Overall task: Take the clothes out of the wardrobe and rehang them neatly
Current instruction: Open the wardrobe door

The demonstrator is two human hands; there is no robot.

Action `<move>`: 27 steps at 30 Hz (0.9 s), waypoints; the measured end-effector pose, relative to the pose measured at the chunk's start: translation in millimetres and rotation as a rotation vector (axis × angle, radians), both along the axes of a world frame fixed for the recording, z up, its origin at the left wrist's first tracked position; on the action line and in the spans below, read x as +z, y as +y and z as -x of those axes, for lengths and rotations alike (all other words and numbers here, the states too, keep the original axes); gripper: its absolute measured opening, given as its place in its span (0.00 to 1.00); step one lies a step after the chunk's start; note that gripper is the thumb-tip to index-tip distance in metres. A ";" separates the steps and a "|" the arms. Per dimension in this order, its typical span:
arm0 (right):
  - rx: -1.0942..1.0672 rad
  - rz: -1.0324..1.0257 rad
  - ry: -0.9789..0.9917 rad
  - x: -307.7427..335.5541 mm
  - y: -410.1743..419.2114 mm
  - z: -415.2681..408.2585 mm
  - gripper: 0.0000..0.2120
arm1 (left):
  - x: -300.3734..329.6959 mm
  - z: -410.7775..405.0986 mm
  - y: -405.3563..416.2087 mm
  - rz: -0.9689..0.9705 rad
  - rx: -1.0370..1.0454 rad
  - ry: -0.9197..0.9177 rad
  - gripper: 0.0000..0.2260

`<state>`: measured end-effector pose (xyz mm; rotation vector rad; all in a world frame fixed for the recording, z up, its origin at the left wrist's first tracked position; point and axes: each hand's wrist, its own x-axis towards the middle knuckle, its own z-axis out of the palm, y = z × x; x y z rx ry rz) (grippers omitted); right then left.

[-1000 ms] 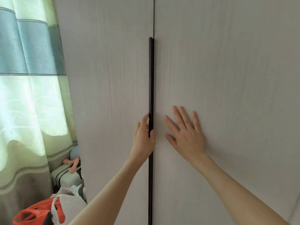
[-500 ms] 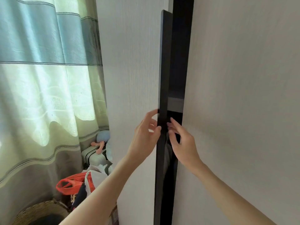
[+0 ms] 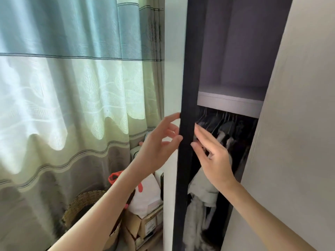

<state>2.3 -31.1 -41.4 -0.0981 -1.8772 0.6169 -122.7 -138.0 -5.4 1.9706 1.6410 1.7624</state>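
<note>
The wardrobe's left door point(image 3: 188, 69) stands partly open and I see its dark edge strip head-on. My left hand point(image 3: 155, 151) touches the outer side of that strip with thumb and fingertips, fingers loosely spread. My right hand point(image 3: 213, 160) reaches into the gap with straight fingers against the inner side of the strip. Inside, under a white shelf point(image 3: 230, 104), several wire hangers point(image 3: 223, 118) carry dark garments, and a pale garment point(image 3: 203, 196) hangs low. The right door point(image 3: 299, 124) stays shut and hides the rest of the inside.
A green and blue curtain point(image 3: 72, 87) fills the left. On the floor beside the wardrobe stand a wicker basket point(image 3: 81, 205), a cardboard box point(image 3: 145, 227), a white bag point(image 3: 146, 192) and a red net item point(image 3: 115, 176).
The left door has swung outward from fully shut, opening a gap that shows the shelf and hanging clothes. My right hand left the right door's face and moved into the gap.
</note>
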 end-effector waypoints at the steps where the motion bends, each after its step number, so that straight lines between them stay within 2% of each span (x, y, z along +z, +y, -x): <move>1: -0.006 -0.063 -0.001 0.7 -3.7 5.1 0.22 | -1.6 5.6 -6.1 -0.007 0.010 -0.003 0.19; 5: -0.015 -0.288 -0.026 3.0 -17.1 32.1 0.23 | -6.2 33.2 -33.8 -0.022 0.078 -0.059 0.19; 8: -0.031 -0.421 -0.114 4.0 -28.9 60.3 0.27 | -3.9 52.5 -56.1 -0.062 0.168 -0.085 0.18; 14: -0.058 -0.554 -0.344 3.9 -57.6 128.7 0.33 | -9.8 92.7 -97.9 -0.115 0.337 -0.300 0.20; 17: -0.036 -0.568 -0.402 6.2 -68.2 160.4 0.37 | -8.3 110.4 -116.3 -0.045 0.290 -0.412 0.23; 23: -0.045 -0.591 -0.535 13.4 -82.2 198.3 0.37 | -0.9 143.6 -127.5 0.084 0.198 -0.576 0.26; 27: -0.121 -0.647 -0.654 21.0 -88.3 211.5 0.35 | -10.6 167.5 -131.1 0.285 0.218 -0.447 0.28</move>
